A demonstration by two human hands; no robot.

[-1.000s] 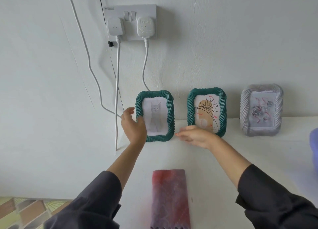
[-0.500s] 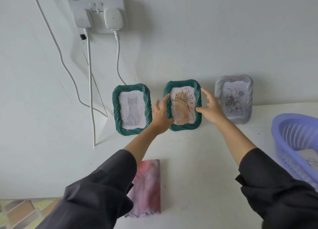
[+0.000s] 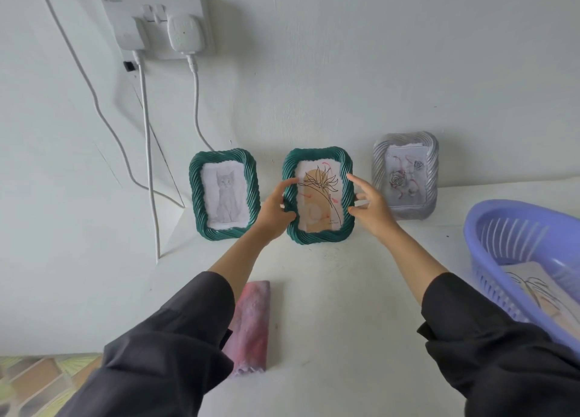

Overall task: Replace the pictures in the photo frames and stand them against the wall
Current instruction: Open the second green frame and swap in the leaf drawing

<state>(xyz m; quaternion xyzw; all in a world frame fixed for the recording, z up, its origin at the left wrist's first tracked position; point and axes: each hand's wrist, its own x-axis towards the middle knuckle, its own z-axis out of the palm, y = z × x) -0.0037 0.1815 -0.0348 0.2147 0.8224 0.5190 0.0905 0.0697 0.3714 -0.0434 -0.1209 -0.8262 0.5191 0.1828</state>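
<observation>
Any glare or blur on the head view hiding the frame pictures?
Head view: soft even light, no glare on the middle green frame or the cat frame, both drawings legible; head view: wide-angle bend tilts the wall socket near the top edge.

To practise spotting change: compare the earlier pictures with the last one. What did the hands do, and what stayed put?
The left hand let go of the cat frame and moved right to grip the left edge of the flower frame; the right hand came up to touch its right edge. The silver frame and pink cloth stayed put.
</observation>
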